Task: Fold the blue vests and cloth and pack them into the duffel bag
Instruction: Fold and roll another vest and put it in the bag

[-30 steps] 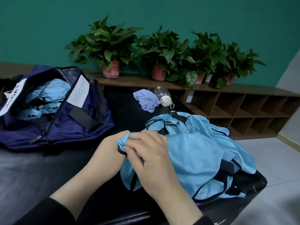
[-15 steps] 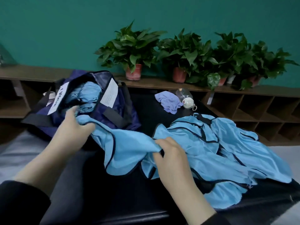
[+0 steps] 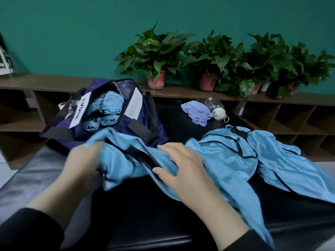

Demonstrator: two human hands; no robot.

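**Vest stretched between two hands, bag just beyond**

Nearest me, the right hand (image 3: 183, 165) lies over the blue vest (image 3: 126, 160), its fingers (image 3: 168, 148) nearly straight and pressing the cloth down onto the black worktop (image 3: 145, 214). The left hand (image 3: 81, 160) grips the vest's left end, fingers curled into the fabric, though blur hides the detail. The vest runs left to right between them, its free end trailing toward the person's right. Just behind the left hand sits the open duffel bag (image 3: 145, 127), rolled vests (image 3: 107, 109) already inside; I'd judge the left hand nearer for packing. Further right lies a heap of loose vests (image 3: 253, 156), and beyond, a lilac cloth (image 3: 195, 113) beside a bottle (image 3: 215, 107).
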